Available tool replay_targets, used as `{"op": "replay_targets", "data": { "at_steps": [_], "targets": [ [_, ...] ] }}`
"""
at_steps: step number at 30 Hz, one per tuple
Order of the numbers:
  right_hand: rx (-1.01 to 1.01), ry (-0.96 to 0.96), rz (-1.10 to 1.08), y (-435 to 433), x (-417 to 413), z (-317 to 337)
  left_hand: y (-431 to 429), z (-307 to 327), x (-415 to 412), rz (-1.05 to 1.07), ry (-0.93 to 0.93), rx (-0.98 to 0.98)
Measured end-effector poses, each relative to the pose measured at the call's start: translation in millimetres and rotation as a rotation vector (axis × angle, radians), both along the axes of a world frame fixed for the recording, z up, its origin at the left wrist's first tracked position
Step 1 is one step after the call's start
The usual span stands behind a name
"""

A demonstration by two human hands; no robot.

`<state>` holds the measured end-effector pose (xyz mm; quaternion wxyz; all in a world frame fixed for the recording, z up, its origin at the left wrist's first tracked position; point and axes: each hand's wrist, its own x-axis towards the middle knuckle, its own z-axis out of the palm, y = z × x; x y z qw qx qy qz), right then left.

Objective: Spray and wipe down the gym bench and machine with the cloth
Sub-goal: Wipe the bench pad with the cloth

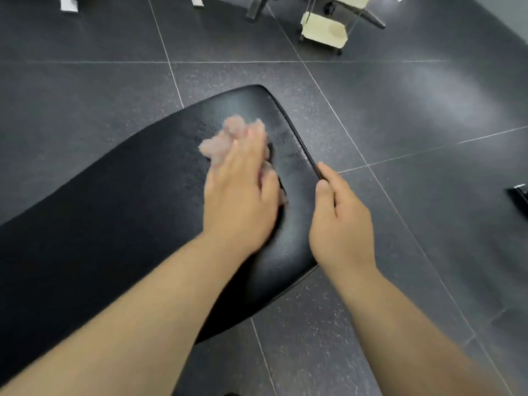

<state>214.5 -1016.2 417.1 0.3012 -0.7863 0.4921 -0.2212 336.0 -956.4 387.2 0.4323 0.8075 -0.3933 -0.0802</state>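
black gym bench (114, 218) sitting on dark tiled floor (85, 81) | crumpled pinkish cloth (223, 138) on top, near its end

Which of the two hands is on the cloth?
The left hand: it presses flat on the pinkish cloth on the bench. The right hand only grips the bench's edge.

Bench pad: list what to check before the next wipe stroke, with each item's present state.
1. The cloth sits under the left hand, pressed on the bench pad: ok.
2. The right hand grips the pad's side edge to steady it: ok.
3. Spray film on the pad ahead of the cloth: cannot tell, blurred.
4. A spray bottle within reach: cannot tell, none in view.
5. The cart stands apart from the pad's far end: ok.
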Motion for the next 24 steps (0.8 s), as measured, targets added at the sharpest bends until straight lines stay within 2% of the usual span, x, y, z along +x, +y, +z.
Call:
{"op": "replay_targets", "data": {
  "at_steps": [3,6,7,9,12,15,18,24],
  "targets": [
    [0.052,-0.14,-0.036,1.1,-1.7,-5.3,71.1,-20.3,-57.7,-0.324,-0.151,0.002],
    [-0.055,-0.085,-0.009,7.9,-4.9,-10.1,135.9,-59.0,-41.9,-0.371,-0.239,0.13],
    [-0.121,-0.045,0.0,11.9,-5.4,-12.1,155.3,-70.0,-32.3,-0.321,-0.22,0.176],
    [-0.277,0.033,0.027,23.1,-5.6,-14.7,180.8,-77.6,-17.6,-0.131,-0.067,0.213],
    [-0.388,0.069,0.137,54.5,-0.1,-19.6,191.1,-85.3,-11.1,0.106,0.108,0.151],
    [-0.334,0.099,0.347,100.6,14.9,-35.9,206.0,-96.5,-9.0,0.364,0.116,0.181],
    [-0.307,0.181,0.533,143.3,29.5,-61.3,244.2,-110.2,-4.6,0.572,0.249,0.244],
    [-0.161,0.318,0.828,273.1,50.8,-111.1,409.1,-140.6,-16.7,0.714,0.6,0.249]
  ]
}}
